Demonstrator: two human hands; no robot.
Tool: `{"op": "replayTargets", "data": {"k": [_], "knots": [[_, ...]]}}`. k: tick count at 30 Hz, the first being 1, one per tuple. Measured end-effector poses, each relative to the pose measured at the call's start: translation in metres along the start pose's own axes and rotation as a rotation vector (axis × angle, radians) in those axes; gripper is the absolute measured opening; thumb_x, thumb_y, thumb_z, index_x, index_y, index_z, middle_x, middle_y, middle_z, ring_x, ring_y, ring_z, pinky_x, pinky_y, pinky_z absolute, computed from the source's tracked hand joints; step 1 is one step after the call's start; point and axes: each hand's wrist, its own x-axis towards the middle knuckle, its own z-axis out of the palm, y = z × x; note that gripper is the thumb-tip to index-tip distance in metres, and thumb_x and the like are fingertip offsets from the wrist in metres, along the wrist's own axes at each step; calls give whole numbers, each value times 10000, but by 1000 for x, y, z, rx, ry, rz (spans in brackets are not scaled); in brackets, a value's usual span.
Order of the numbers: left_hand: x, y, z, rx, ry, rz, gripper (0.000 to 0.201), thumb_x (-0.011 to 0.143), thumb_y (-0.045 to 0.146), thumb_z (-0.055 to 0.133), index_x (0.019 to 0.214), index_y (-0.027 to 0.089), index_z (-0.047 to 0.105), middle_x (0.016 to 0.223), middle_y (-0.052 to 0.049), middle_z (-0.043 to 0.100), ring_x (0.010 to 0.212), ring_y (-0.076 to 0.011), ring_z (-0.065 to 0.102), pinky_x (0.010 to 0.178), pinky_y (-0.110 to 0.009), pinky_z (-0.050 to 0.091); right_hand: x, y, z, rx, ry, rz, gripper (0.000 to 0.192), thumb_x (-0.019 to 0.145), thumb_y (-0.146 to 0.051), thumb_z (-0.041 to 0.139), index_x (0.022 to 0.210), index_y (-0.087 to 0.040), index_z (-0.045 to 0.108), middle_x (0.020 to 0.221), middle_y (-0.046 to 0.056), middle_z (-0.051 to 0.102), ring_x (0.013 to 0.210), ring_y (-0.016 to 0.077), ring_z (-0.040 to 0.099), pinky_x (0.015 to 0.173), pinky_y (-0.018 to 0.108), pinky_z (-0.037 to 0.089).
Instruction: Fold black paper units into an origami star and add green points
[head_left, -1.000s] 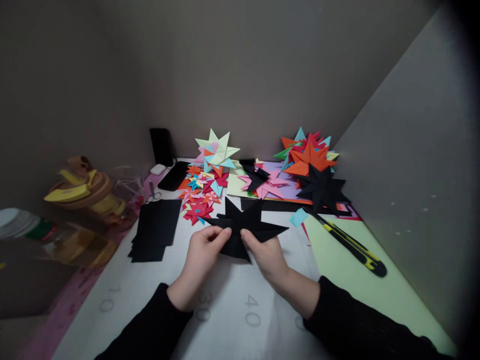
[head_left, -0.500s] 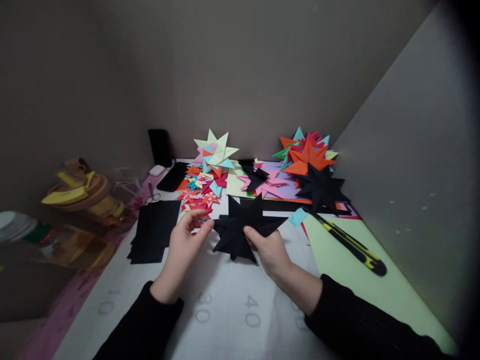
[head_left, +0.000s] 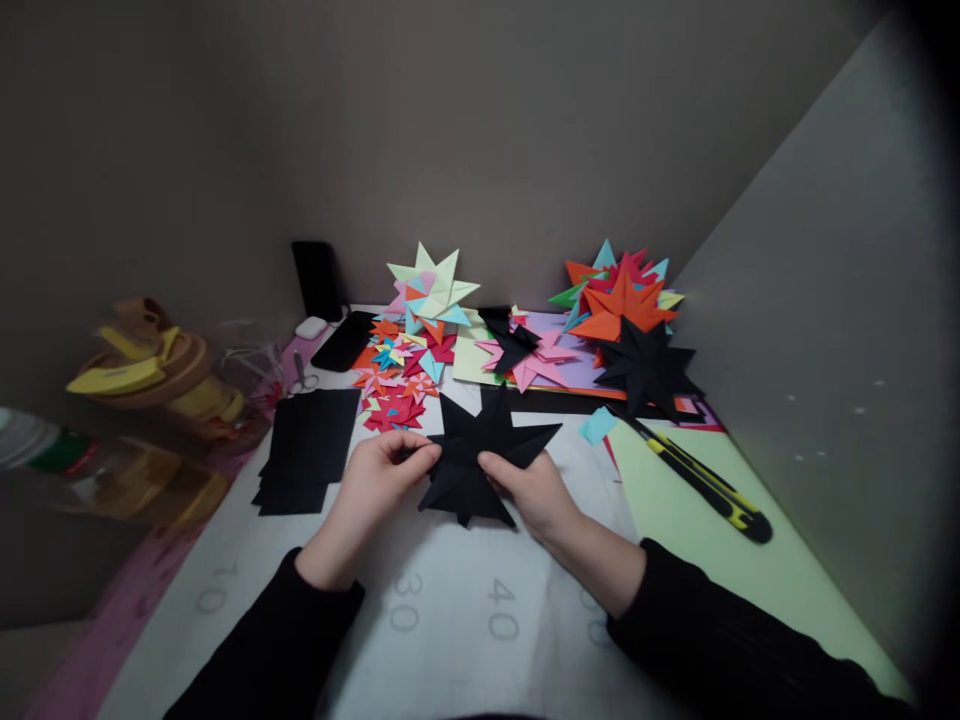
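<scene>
A black folded paper star point(head_left: 476, 460) is held up over the white table mat, between both hands. My right hand point(head_left: 536, 490) grips its right side, thumb on the front face and fingers behind it, out of sight. At the left edge of the star, my left hand point(head_left: 379, 485) pinches a point between thumb and forefinger. A stack of black paper sheets point(head_left: 307, 450) lies left of my left hand. Beyond the star, several small colourful paper stars point(head_left: 394, 410) are piled.
A yellow-and-black utility knife point(head_left: 705, 485) lies on pale green paper point(head_left: 750, 580) at the right. Larger stars point(head_left: 622, 300) lean at the back right. At the left stand a bottle point(head_left: 127, 475) and a brown-lidded cup point(head_left: 165, 375). Small scissors point(head_left: 305, 375) and a phone point(head_left: 345, 342) lie at the back left.
My left hand's fingers have closed onto the star's left point; before, they were more spread beside it. The star has shifted slightly left. The camera view has tilted a little.
</scene>
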Motion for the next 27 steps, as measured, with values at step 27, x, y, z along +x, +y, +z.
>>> {"op": "replayTargets", "data": {"k": [27], "knots": [[-1, -8, 25, -313, 162, 38, 342, 612, 258, 787, 726, 183, 474, 578, 96, 438, 488, -47, 409, 465, -148, 309, -6, -7, 9, 223, -182, 84, 406, 637, -332, 811, 998, -178, 707, 965, 67, 742, 956, 274, 669, 905, 433, 503]]}}
